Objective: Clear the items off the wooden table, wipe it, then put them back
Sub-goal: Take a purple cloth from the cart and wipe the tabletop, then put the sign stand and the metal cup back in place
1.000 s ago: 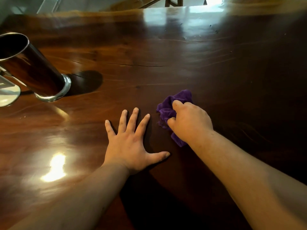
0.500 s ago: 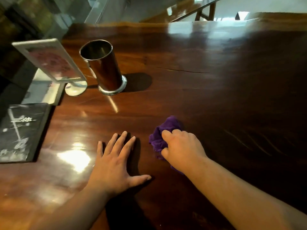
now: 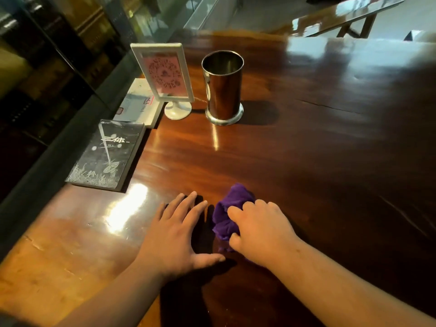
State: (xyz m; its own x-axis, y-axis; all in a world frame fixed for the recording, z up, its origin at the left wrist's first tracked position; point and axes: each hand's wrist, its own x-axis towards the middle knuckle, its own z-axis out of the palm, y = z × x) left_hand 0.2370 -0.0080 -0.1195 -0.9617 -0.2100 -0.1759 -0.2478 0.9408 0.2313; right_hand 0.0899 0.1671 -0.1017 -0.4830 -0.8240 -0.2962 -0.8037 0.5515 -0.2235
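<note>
My right hand presses a bunched purple cloth onto the glossy wooden table, near the front. My left hand lies flat on the wood just left of the cloth, fingers spread, holding nothing. Further back stands a tall shiny metal cup, upright and empty-looking. To its left is a white framed sign on a round foot. A black book lies at the table's left edge, and a white book lies behind it.
A dark ledge and glass panels run along the left side of the table. Beyond the far edge a wooden bench or another table shows. A crack in the wood crosses the surface right of the cup.
The view has swung left and back, bringing the sign and both books into sight. Both hands have stayed side by side, the right still on the cloth, now nearer the front edge.
</note>
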